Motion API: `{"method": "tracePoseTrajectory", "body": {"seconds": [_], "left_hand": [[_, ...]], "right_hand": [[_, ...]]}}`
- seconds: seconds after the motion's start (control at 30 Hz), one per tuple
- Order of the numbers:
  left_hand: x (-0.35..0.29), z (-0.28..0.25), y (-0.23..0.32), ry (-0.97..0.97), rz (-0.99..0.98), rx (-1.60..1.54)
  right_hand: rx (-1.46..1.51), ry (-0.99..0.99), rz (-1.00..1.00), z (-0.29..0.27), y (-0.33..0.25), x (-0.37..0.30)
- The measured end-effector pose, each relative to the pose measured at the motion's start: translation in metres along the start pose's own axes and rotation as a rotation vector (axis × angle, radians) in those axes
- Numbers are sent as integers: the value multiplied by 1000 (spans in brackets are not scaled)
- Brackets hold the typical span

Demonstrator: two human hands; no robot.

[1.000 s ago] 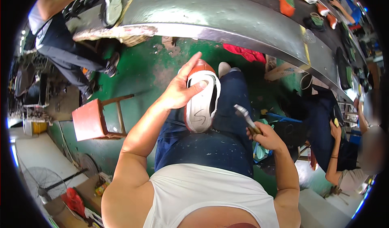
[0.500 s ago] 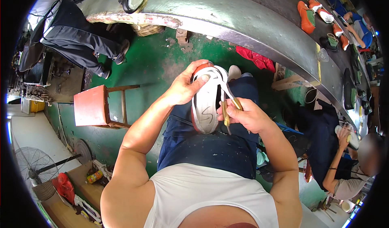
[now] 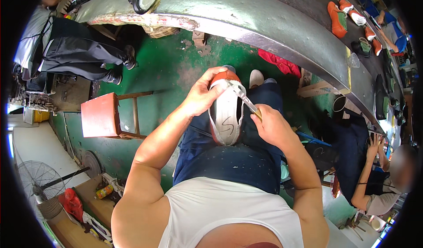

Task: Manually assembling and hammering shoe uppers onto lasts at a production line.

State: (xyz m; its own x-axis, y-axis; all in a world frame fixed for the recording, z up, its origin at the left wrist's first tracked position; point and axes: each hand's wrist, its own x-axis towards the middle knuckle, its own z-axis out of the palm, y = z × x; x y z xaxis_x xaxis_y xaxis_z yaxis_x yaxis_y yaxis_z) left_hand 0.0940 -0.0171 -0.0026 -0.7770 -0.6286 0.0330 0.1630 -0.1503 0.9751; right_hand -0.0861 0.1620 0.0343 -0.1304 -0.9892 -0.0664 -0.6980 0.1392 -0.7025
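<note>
Gripping a shoe [image 3: 225,118] sole-up on the lap, the left hand [image 3: 200,96] wraps its fingers over the orange toe end while the thumb braces the side. The right hand [image 3: 271,127] is closed round a thin metal tool [image 3: 245,99] with a yellowish handle, and the tip lies against the sole's edge near the toe. The pale sole, with a dark mark drawn on it, faces up; the heel rests toward the body on dark blue trousers.

By the look of it, the step in hand is working the tool along the seam where sole meets upper. What comes next would seem to call for a steady left-hand hold and a light, controlled draw of the tool, with the blade kept clear of the left fingers, which sit just beside the tip.

Few containers show. A woven basket [image 3: 161,29] sits under the long curved desk [image 3: 264,25]; what it holds cannot be made out. A small round bowl [image 3: 364,45] stands on the desk among other orange shoes [image 3: 338,19]; its contents are too small to tell. A red stool [image 3: 100,115] stands on the green floor [image 3: 172,67] to the left, with nothing on it. Another person [image 3: 379,182] sits at the right.
</note>
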Motion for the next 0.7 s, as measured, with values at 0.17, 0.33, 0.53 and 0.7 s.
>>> {"method": "tracePoseTrajectory", "body": {"seconds": [0.17,0.33,0.53,0.7], "left_hand": [[1,12,-2,98,-66,97],[-11,29,17,48,75,231],[-44,56,48,-237,216,495],[-77,70,50,-144,315,756]], "right_hand": [[-192,-53,17,-31,1,-14],[531,-160,104,-37,25,-33],[792,394,-242,5,5,15],[644,303,-228,-4,-14,3]]}}
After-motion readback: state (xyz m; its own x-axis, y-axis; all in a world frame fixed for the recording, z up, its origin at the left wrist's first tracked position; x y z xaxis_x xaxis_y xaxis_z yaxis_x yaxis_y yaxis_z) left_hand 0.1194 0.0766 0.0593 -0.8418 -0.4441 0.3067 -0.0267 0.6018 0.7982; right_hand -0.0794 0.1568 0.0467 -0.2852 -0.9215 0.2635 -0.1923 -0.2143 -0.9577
